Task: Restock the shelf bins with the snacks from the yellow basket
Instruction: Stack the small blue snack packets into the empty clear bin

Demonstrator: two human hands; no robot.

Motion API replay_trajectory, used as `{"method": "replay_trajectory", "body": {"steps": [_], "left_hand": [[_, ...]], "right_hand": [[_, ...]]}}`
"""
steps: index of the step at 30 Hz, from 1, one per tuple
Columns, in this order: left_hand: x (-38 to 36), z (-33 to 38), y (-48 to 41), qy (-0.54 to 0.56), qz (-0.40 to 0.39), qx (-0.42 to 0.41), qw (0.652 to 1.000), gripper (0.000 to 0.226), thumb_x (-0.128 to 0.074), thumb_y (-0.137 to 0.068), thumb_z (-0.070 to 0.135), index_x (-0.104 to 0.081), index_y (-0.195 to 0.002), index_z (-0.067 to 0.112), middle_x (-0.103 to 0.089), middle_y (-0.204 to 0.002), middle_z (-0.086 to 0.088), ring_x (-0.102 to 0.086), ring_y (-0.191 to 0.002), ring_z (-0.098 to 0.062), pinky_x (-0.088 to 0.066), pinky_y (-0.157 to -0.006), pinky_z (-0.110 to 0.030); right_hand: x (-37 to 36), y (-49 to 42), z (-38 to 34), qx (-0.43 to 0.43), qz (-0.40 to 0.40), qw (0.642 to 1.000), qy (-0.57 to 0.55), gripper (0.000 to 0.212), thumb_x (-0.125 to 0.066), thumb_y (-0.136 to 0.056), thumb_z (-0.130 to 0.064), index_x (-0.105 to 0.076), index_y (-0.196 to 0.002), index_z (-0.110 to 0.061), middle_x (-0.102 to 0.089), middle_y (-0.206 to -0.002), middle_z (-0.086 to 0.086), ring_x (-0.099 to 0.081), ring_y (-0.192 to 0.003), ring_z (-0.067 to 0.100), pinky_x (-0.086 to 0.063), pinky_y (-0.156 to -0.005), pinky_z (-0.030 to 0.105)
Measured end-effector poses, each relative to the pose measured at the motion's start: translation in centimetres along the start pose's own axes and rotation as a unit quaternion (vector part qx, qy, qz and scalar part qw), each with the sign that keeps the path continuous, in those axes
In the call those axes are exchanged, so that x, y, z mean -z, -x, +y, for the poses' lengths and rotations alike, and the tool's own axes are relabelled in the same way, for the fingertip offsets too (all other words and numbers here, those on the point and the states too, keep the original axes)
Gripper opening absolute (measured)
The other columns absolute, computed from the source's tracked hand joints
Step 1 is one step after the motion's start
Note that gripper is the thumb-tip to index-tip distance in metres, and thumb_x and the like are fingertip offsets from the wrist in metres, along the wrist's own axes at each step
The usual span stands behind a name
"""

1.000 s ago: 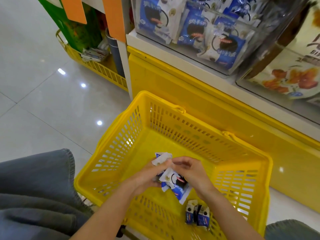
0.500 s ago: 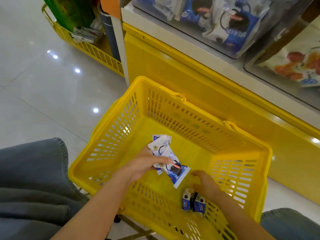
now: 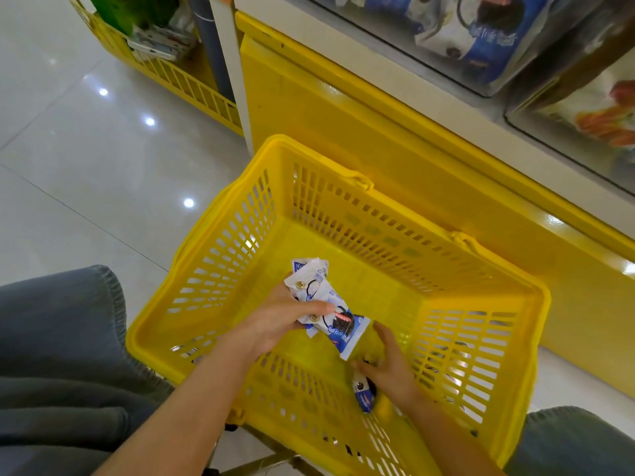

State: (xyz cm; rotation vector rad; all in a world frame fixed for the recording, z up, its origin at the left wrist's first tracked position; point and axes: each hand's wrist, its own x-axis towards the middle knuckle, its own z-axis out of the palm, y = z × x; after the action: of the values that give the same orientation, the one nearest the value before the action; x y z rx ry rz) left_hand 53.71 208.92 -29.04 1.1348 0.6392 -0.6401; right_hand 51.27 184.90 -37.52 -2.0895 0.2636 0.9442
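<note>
The left hand (image 3: 275, 324) is clutching a bunch of blue-and-white snack packets (image 3: 323, 304), thumb clamped across them, holding them just above the middle of the frame's lower half. Just beside it, lower right, the right hand (image 3: 391, 369) is pressing down on a small packet (image 3: 364, 395) on the floor of the yellow basket (image 3: 154, 324), thumb curled over it. The basket is sitting low centre, between the person's grey-trousered knees (image 3: 51, 338), hard against a yellow shelf base (image 3: 343, 115). In the upper right, a clear shelf bin (image 3: 481, 80) is showing more of the same blue-and-white packets. Glossy floor tiles (image 3: 86, 166) are filling the left side.
</note>
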Motion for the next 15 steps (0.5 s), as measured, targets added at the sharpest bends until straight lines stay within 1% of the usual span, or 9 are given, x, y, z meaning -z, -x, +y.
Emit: {"method": "replay_trajectory", "body": {"steps": [2,3,4,6,7,9,12,14,15], "left_hand": [[0.1,-0.1,-0.1,0.002,0.003,-0.001,1.000,0.032,-0.072,-0.076,0.005,-0.063,-0.106,0.011,-0.066,-0.090,-0.012,-0.063,-0.084,-0.020,-0.052,-0.059,-0.021],[0.1,-0.1,-0.2,0.007,0.004,-0.002,1.000,0.035,-0.073,-0.076,0.005,-0.062,-0.108,0.012,-0.070,-0.089,-0.007,-0.067,-0.081,-0.016,-0.052,-0.058,-0.020],[0.1,-0.1,-0.2,0.012,0.008,-0.003,1.000,0.037,-0.073,-0.075,0.005,-0.062,-0.109,0.012,-0.073,-0.086,-0.002,-0.069,-0.078,-0.013,-0.051,-0.056,-0.019],[0.2,-0.1,-0.2,0.016,0.012,-0.002,1.000,0.037,-0.074,-0.075,0.004,-0.062,-0.109,0.013,-0.074,-0.084,0.001,-0.070,-0.075,-0.010,-0.050,-0.054,-0.018],[0.3,-0.1,-0.2,0.020,0.012,0.000,1.000,0.037,-0.073,-0.075,0.004,-0.062,-0.108,0.013,-0.074,-0.083,0.002,-0.070,-0.074,-0.009,-0.050,-0.054,-0.018],[0.4,-0.2,-0.1,0.023,0.013,0.003,1.000,0.036,-0.073,-0.075,0.004,-0.061,-0.107,0.015,-0.074,-0.082,0.003,-0.070,-0.074,-0.009,-0.050,-0.054,-0.017],[0.5,-0.4,0.1,0.021,0.020,0.008,1.000,0.042,-0.074,-0.074,0.005,-0.060,-0.112,0.016,-0.074,-0.086,0.002,-0.070,-0.079,-0.011,-0.050,-0.055,-0.019],[0.7,-0.6,0.1,0.018,0.027,0.009,0.999,0.044,-0.075,-0.074,0.006,-0.060,-0.114,0.016,-0.074,-0.093,0.000,-0.070,-0.085,-0.014,-0.051,-0.057,-0.021],[0.8,-0.6,0.2,0.017,0.031,0.011,0.999,0.044,-0.075,-0.074,0.007,-0.060,-0.114,0.016,-0.073,-0.095,-0.001,-0.069,-0.086,-0.016,-0.051,-0.058,-0.021]], "right_hand": [[-0.2,0.0,0.3,-0.048,0.063,0.996,0.052,0.095,-0.080,-0.072,-0.021,-0.021,-0.146,-0.009,-0.030,-0.148,0.006,-0.034,-0.134,0.023,-0.037,-0.107,0.039],[-0.2,0.1,0.8,-0.078,0.066,0.991,0.087,0.098,-0.081,-0.071,-0.026,-0.020,-0.145,-0.005,-0.030,-0.148,0.012,-0.033,-0.134,0.027,-0.037,-0.107,0.039],[-0.2,0.3,1.2,-0.104,0.047,0.986,0.124,0.102,-0.081,-0.069,-0.033,-0.019,-0.145,-0.003,-0.030,-0.147,0.015,-0.033,-0.134,0.029,-0.036,-0.107,0.038],[-0.4,0.6,1.8,-0.126,-0.006,0.967,0.223,0.109,-0.077,-0.068,-0.050,-0.015,-0.146,-0.004,-0.027,-0.149,0.014,-0.028,-0.137,0.028,-0.030,-0.111,0.037],[-0.6,0.6,1.8,-0.127,-0.019,0.952,0.276,0.111,-0.073,-0.068,-0.058,-0.013,-0.146,-0.006,-0.025,-0.150,0.011,-0.024,-0.139,0.027,-0.026,-0.113,0.036],[-1.4,0.4,1.6,-0.121,-0.023,0.937,0.328,0.111,-0.066,-0.069,-0.067,-0.012,-0.145,-0.007,-0.025,-0.147,0.010,-0.025,-0.137,0.025,-0.026,-0.112,0.035],[-2.5,0.2,1.2,-0.109,-0.015,0.925,0.364,0.106,-0.066,-0.067,-0.068,-0.017,-0.139,-0.009,-0.030,-0.139,0.008,-0.033,-0.131,0.022,-0.033,-0.107,0.034],[-2.6,0.1,1.3,-0.092,-0.011,0.912,0.399,0.100,-0.067,-0.067,-0.066,-0.022,-0.135,-0.010,-0.035,-0.137,0.006,-0.037,-0.127,0.020,-0.036,-0.104,0.032],[-2.5,-0.1,1.5,-0.083,-0.013,0.912,0.402,0.097,-0.068,-0.068,-0.065,-0.023,-0.135,-0.011,-0.036,-0.136,0.005,-0.039,-0.127,0.020,-0.037,-0.103,0.031]]}}
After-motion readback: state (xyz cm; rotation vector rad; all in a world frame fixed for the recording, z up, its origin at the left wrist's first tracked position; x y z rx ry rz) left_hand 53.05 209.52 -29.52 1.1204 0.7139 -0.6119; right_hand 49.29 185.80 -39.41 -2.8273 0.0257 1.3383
